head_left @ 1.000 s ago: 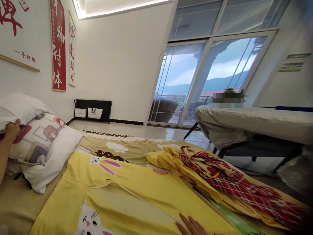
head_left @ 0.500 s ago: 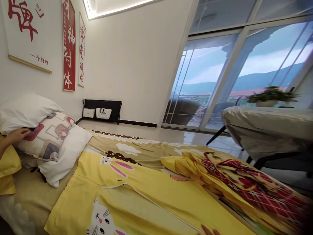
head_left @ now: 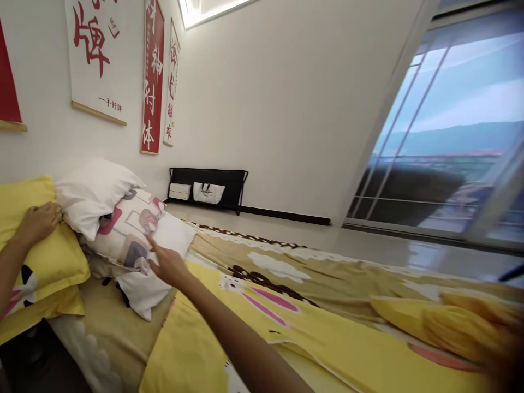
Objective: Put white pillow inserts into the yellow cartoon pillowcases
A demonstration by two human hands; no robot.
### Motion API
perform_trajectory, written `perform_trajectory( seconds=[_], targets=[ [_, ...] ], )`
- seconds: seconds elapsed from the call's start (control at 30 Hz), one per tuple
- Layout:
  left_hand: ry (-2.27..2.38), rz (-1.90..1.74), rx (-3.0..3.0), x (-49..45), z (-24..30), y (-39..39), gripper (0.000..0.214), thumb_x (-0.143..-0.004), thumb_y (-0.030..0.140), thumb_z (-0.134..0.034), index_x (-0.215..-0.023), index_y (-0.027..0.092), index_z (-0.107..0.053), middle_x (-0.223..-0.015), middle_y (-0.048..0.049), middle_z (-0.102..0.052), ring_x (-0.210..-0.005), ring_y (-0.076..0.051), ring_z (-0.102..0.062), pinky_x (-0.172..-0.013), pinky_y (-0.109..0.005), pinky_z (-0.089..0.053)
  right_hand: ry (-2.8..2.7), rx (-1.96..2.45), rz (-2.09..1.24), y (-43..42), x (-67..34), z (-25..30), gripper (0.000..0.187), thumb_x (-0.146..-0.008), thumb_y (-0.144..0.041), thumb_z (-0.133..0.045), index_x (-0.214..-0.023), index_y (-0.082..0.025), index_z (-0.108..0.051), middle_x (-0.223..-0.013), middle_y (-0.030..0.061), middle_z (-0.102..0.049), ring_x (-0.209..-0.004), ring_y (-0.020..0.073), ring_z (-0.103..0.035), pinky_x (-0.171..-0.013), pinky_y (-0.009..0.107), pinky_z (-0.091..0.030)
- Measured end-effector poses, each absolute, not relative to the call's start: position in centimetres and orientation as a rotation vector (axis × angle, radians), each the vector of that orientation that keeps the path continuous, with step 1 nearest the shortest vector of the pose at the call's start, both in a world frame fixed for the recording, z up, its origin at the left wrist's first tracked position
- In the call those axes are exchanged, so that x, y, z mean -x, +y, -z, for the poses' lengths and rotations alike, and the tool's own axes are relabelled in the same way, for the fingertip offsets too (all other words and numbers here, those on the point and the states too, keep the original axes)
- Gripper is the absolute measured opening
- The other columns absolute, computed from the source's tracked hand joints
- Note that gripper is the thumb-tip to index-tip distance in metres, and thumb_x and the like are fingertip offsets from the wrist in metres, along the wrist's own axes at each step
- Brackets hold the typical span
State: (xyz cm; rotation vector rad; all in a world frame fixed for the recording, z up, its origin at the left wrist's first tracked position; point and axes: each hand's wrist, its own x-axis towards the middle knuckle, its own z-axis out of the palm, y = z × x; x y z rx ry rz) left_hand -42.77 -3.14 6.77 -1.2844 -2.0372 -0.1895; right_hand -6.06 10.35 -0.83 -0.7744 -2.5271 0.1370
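My left hand (head_left: 41, 222) is closed at the right edge of a yellow pillow (head_left: 67, 256), beside the left end of a white pillow (head_left: 102, 183). Its fingertips are partly hidden. My right hand (head_left: 168, 265) reaches in from below with fingers apart, holding nothing, by the lower right of a patterned cushion (head_left: 126, 232). That cushion leans on the white pillow, and another white pillow (head_left: 178, 232) lies under it. Beneath my right forearm a yellow rabbit-print cover (head_left: 319, 322) is spread over the bed.
A tan sheet (head_left: 114, 311) with cloud and brown dotted trim covers the bed. Bunched yellow cloth (head_left: 462, 327) lies at the right. A low black rack (head_left: 235, 183) with a white bag (head_left: 208, 192) stands by the wall. Scrolls (head_left: 153, 82) hang at the left; a glass door (head_left: 450, 136) is at the right.
The view has turned left. My left hand has moved from the patterned cushion to the yellow pillow, more of which now shows. My right hand has come up from the bottom edge toward the cushions.
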Motion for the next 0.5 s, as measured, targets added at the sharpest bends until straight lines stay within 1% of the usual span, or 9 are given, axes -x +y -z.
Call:
perform_trajectory(
  seconds=[0.07,0.13,0.17,0.2,0.27,0.33,0.37,0.43,0.5],
  targets=[
    [-2.064,0.188,1.342,44.0,-6.2,-3.2,0.046,-0.092,0.034,-0.029,-0.128,0.015,-0.049,-0.139,-0.0133,-0.047,-0.131,-0.026,-0.038,-0.103,-0.048,-0.026,-2.55,0.737,-0.099,8.5,14.6,-1.2,0.084,-0.083,-0.037,-0.054,-0.149,-0.018,-0.005,-0.101,0.0089,-0.069,-0.092,0.0243,-0.064,-0.076,0.035,-0.047],
    [-2.113,0.241,1.325,45.2,-5.8,-3.4,0.047,-0.091,0.036,-0.029,-0.129,0.018,-0.051,-0.141,-0.0122,-0.045,-0.134,-0.026,-0.034,-0.105,-0.051,-0.023,-2.493,0.72,-0.147,6.7,21.0,-2.5,0.092,-0.083,-0.047,-0.053,-0.148,-0.014,0.003,-0.1,0.012,-0.068,-0.088,0.026,-0.065,-0.072,0.034,-0.048],
    [-2.125,0.274,1.313,45.8,-5.7,-3.6,0.048,-0.091,0.036,-0.028,-0.129,0.018,-0.052,-0.141,-0.012,-0.045,-0.134,-0.026,-0.035,-0.106,-0.051,-0.023,-2.477,0.723,-0.154,6.1,23.4,-3.0,0.093,-0.084,-0.05,-0.052,-0.148,-0.014,0.003,-0.1,0.0124,-0.068,-0.088,0.0263,-0.065,-0.071,0.034,-0.048],
    [-2.133,0.307,1.303,46.4,-5.6,-3.8,0.049,-0.091,0.036,-0.027,-0.129,0.018,-0.052,-0.141,-0.0116,-0.046,-0.134,-0.026,-0.035,-0.106,-0.05,-0.023,-2.472,0.728,-0.143,5.6,25.1,-3.3,0.088,-0.085,-0.05,-0.05,-0.148,-0.014,-0.001,-0.102,0.0127,-0.068,-0.088,0.0262,-0.065,-0.07,0.034,-0.049],
    [-2.152,0.36,1.297,47.2,-5.5,-4.2,0.05,-0.091,0.034,-0.025,-0.129,0.017,-0.053,-0.139,-0.01,-0.048,-0.134,-0.025,-0.036,-0.107,-0.049,-0.023,-2.492,0.747,-0.076,5.5,26.9,-3.7,0.062,-0.09,-0.038,-0.045,-0.144,-0.014,-0.024,-0.103,0.013,-0.067,-0.091,0.0256,-0.065,-0.071,0.034,-0.049],
    [-2.186,0.399,1.292,47.6,-5.4,-4.4,0.05,-0.091,0.032,-0.024,-0.128,0.017,-0.054,-0.139,-0.0086,-0.049,-0.133,-0.024,-0.037,-0.108,-0.048,-0.024,-2.52,0.758,0.007,6.2,26.7,-4.3,0.036,-0.091,-0.021,-0.04,-0.124,-0.01,-0.05,-0.102,0.0154,-0.067,-0.095,0.0251,-0.064,-0.074,0.033,-0.049],
    [-2.204,0.418,1.284,47.7,-5.5,-4.5,0.05,-0.091,0.031,-0.024,-0.127,0.016,-0.054,-0.138,-0.0083,-0.049,-0.133,-0.023,-0.037,-0.108,-0.047,-0.024,-2.527,0.762,0.042,6.8,26.1,-4.8,0.03,-0.09,-0.015,-0.038,-0.113,-0.008,-0.057,-0.101,0.0172,-0.067,-0.096,0.025,-0.064,-0.076,0.034,-0.049],
    [-2.236,0.458,1.254,47.8,-5.5,-4.5,0.05,-0.09,0.032,-0.024,-0.125,0.015,-0.055,-0.137,-0.0087,-0.05,-0.134,-0.023,-0.036,-0.108,-0.045,-0.024,-2.516,0.788,0.111,8.6,24.2,-6.6,0.027,-0.089,-0.01,-0.037,-0.103,-0.005,-0.059,-0.099,0.0201,-0.067,-0.096,0.0246,-0.064,-0.08,0.034,-0.048],
    [-2.273,0.507,1.208,48.0,-5.4,-4.5,0.05,-0.089,0.034,-0.025,-0.124,0.015,-0.056,-0.137,-0.0095,-0.051,-0.134,-0.023,-0.036,-0.108,-0.043,-0.023,-2.448,0.862,0.192,10.7,21.5,-9.2,0.027,-0.091,-0.01,-0.035,-0.107,-0.001,-0.056,-0.1,0.0221,-0.065,-0.098,0.0237,-0.063,-0.083,0.035,-0.046]
  ],
)
